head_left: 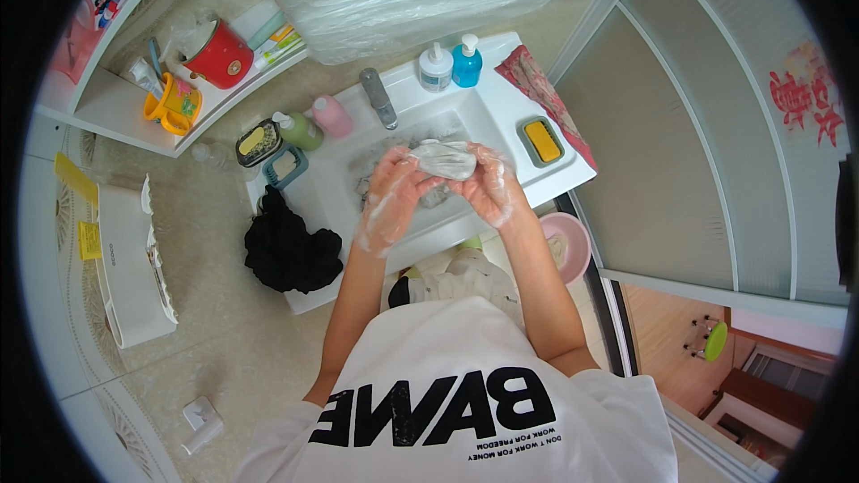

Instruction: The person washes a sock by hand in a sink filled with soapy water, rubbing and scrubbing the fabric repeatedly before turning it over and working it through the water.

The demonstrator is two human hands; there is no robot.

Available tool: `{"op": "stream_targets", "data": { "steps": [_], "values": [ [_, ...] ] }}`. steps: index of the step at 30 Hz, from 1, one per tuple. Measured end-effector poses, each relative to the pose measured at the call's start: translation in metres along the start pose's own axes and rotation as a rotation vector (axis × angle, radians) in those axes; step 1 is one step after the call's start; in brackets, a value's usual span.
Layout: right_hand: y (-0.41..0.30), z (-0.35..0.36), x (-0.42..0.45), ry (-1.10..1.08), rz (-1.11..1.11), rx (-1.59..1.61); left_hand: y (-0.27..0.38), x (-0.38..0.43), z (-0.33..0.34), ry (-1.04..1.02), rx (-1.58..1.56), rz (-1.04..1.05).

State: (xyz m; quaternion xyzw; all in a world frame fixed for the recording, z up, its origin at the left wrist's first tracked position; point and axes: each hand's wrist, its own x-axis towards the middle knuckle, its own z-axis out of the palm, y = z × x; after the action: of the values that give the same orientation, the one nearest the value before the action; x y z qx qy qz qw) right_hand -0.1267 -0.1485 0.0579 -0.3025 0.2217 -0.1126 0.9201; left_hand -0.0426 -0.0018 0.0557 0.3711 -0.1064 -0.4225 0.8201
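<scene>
Both hands are wet and streaked with suds above the white sink basin (329,174). Between them is a wet, pale grey-white bunched cloth (444,159). My left hand (394,191) grips the cloth's left end, and my right hand (491,181) grips its right end. Below the cloth, grey sudsy water (439,198) lies in the basin, and a submerged piece is partly hidden by the hands. The grey faucet (379,99) stands just beyond the cloth, pointing toward it.
Black fabric (288,241) lies heaped on the sink's left rim. Green (298,131), pink (332,115), white (436,68) and blue (467,62) bottles line the back. A yellow soap bar (542,141) sits in a dish at right. A pink basin (567,248) stands on the floor.
</scene>
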Motion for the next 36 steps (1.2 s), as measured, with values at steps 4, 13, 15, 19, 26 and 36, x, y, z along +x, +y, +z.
{"op": "stream_targets", "data": {
  "steps": [4, 13, 15, 19, 26, 36],
  "values": [
    [0.0, -0.002, 0.0, -0.071, 0.143, -0.01, -0.004, 0.005, -0.004, -0.027, -0.01, 0.139],
    [-0.01, -0.006, 0.022, 0.051, -0.072, -0.143, -0.003, 0.007, 0.012, -0.036, 0.047, -0.128],
    [-0.01, -0.006, 0.024, 0.059, -0.082, -0.031, 0.001, 0.007, 0.016, -0.035, 0.081, -0.145],
    [-0.006, 0.007, 0.023, 0.067, 0.013, 0.019, -0.002, 0.012, 0.007, 0.026, 0.094, -0.039],
    [0.044, 0.029, 0.011, 0.173, -0.7, -1.239, -0.014, 0.041, -0.017, 0.085, -0.014, -0.051],
    [0.041, 0.046, 0.019, -0.064, -1.204, -1.294, -0.039, 0.059, -0.046, 0.173, -0.108, -0.163]
  ]
}}
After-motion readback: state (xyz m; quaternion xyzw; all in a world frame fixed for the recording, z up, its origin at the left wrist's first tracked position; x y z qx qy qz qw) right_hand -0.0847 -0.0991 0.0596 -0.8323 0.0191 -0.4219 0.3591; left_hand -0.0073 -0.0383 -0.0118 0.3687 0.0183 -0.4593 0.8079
